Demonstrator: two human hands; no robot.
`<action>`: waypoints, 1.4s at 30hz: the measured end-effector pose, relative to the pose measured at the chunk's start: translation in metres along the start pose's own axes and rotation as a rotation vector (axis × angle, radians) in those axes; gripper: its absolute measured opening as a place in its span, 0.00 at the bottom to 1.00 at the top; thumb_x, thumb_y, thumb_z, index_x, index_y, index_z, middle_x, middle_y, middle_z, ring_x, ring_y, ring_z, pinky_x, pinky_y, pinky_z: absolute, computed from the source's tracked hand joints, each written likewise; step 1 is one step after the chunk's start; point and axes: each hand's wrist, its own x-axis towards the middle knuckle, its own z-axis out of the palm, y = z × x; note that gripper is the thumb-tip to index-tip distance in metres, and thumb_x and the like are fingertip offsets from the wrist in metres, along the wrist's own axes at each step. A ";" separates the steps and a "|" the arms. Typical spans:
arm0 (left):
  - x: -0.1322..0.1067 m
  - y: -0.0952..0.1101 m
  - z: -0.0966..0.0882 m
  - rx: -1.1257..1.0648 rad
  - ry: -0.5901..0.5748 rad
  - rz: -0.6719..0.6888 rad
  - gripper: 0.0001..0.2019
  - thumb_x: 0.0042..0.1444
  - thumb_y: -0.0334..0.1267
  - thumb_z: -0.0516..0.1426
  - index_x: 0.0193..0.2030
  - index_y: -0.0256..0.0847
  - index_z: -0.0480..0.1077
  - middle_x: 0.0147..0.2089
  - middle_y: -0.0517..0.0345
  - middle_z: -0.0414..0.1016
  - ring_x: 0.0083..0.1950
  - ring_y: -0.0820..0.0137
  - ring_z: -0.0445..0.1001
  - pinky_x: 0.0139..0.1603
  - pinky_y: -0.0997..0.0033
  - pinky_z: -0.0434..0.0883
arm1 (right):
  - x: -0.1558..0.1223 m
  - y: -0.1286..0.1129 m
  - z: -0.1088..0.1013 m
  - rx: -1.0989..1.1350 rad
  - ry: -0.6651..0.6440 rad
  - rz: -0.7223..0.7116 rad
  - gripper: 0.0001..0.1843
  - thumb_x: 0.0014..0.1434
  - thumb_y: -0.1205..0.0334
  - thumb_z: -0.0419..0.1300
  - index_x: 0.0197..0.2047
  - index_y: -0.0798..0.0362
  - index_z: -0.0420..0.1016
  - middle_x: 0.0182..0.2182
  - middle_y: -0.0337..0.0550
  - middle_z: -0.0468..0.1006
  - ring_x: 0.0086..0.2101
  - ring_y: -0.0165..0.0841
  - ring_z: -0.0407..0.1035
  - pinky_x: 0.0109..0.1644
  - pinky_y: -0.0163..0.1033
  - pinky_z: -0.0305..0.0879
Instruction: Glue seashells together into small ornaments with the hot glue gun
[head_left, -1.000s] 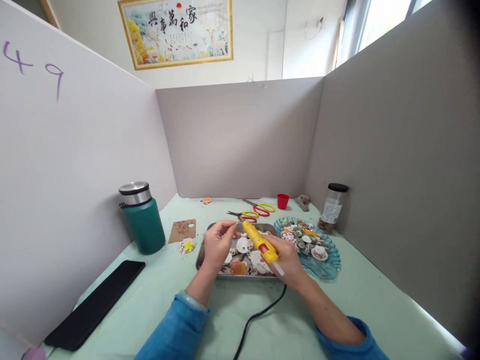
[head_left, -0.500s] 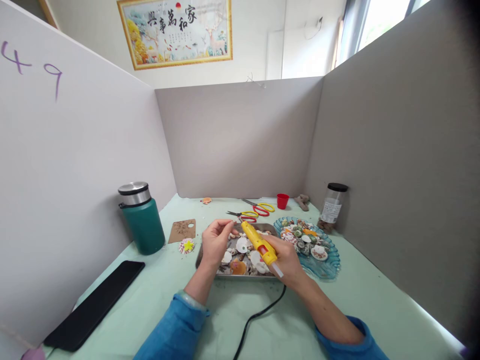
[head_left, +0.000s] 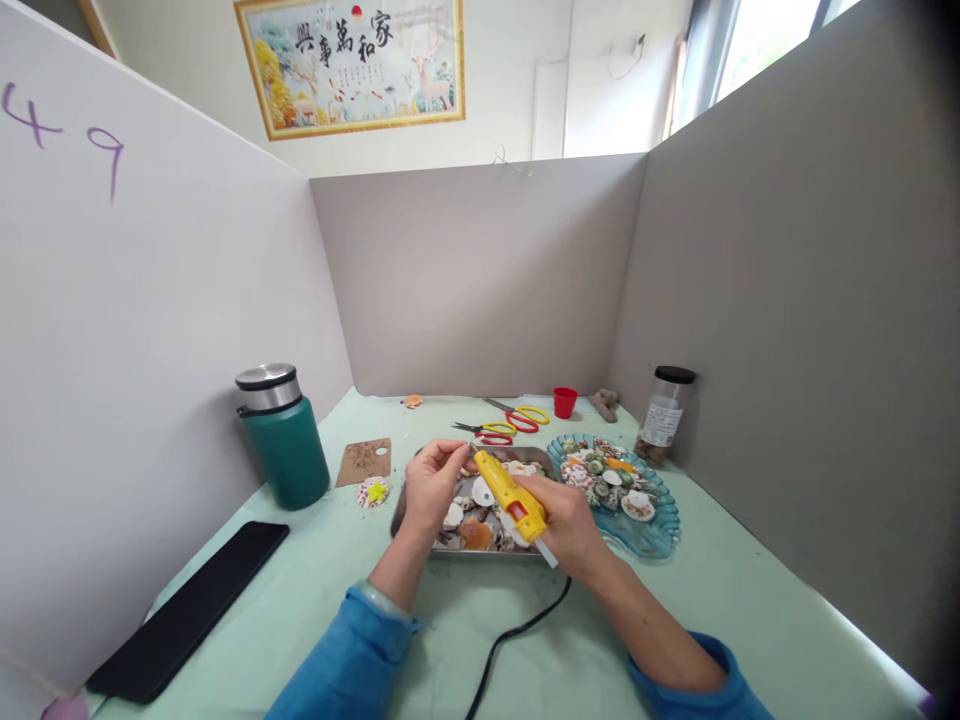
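My right hand (head_left: 568,522) is wrapped round a yellow hot glue gun (head_left: 510,493), with a pale glue stick jutting from its back end. The gun's nozzle points up and left, right at the fingertips of my left hand (head_left: 433,487). Those fingers are pinched together on something too small to make out. Both hands are above a metal tray (head_left: 480,552) of shells, among them an orange shell (head_left: 475,535) and a white shell (head_left: 482,491). A black cord (head_left: 517,632) runs over the table towards me.
Right of the tray lies a blue glass dish (head_left: 656,535) heaped with shells; behind it stands a jar (head_left: 664,415). Scissors (head_left: 495,428) and a red cup (head_left: 565,403) are at the back. Left are a green bottle (head_left: 289,450), brown card (head_left: 364,462) and black slab (head_left: 195,610).
The glue gun, in my right hand, has shifted slightly left and down, bringing its nozzle closer to my left fingertips. My left hand has barely moved.
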 end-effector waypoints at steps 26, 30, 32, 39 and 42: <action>0.000 0.002 0.000 -0.010 -0.003 -0.056 0.10 0.46 0.41 0.63 0.31 0.35 0.72 0.21 0.58 0.75 0.25 0.72 0.73 0.34 0.72 0.68 | 0.001 0.000 0.000 -0.056 0.079 0.073 0.13 0.57 0.63 0.54 0.45 0.54 0.74 0.40 0.49 0.79 0.39 0.38 0.74 0.43 0.39 0.70; 0.000 0.003 0.001 -0.001 0.000 -0.060 0.11 0.45 0.41 0.63 0.31 0.36 0.72 0.21 0.58 0.75 0.25 0.71 0.73 0.34 0.71 0.69 | 0.000 0.002 0.000 -0.061 0.082 0.079 0.14 0.57 0.63 0.55 0.45 0.54 0.74 0.41 0.50 0.79 0.41 0.39 0.74 0.43 0.40 0.70; 0.000 0.002 0.001 0.003 -0.008 -0.056 0.11 0.45 0.42 0.63 0.31 0.36 0.73 0.21 0.58 0.75 0.25 0.71 0.73 0.33 0.72 0.69 | 0.000 0.002 0.001 -0.057 0.065 0.062 0.14 0.57 0.63 0.55 0.46 0.54 0.74 0.40 0.49 0.79 0.39 0.38 0.74 0.43 0.39 0.70; 0.001 -0.001 0.000 0.004 -0.015 -0.047 0.10 0.46 0.41 0.62 0.30 0.36 0.72 0.22 0.58 0.75 0.26 0.71 0.73 0.33 0.72 0.69 | 0.000 0.000 0.000 -0.047 0.017 0.038 0.11 0.58 0.63 0.55 0.44 0.54 0.73 0.35 0.47 0.79 0.34 0.35 0.73 0.39 0.37 0.69; 0.001 -0.003 0.000 -0.018 -0.008 -0.042 0.10 0.46 0.41 0.62 0.30 0.36 0.72 0.23 0.58 0.76 0.26 0.72 0.73 0.33 0.72 0.69 | 0.000 -0.001 0.000 -0.039 -0.001 0.031 0.12 0.57 0.64 0.55 0.44 0.54 0.73 0.35 0.47 0.79 0.34 0.35 0.73 0.38 0.37 0.68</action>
